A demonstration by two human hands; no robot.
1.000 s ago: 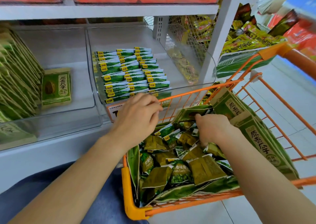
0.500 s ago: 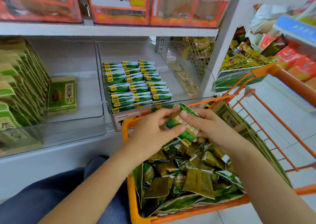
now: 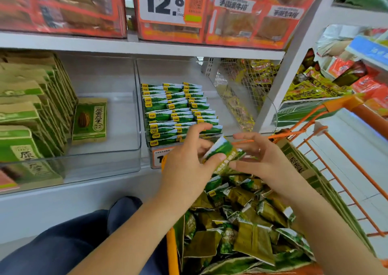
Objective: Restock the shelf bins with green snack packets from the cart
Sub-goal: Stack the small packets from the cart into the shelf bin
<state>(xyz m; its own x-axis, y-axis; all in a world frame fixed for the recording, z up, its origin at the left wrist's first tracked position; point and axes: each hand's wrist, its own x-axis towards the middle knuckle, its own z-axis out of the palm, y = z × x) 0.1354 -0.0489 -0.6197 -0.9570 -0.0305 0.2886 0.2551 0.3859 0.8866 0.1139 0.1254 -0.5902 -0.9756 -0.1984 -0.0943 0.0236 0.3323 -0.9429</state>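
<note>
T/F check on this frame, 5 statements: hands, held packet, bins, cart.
1. The left hand pinches a green packet. True.
2. The right hand is down in the cart pile. False: it is raised beside the packet, fingers spread.
3. The middle bin holds neat rows of packets. True.
4. The left bin is filled wall to wall. False: its stock sits at the left, and one pouch stands apart with bare floor around it.
5. The cart is empty. False: loose green packets are piled in it.
</note>
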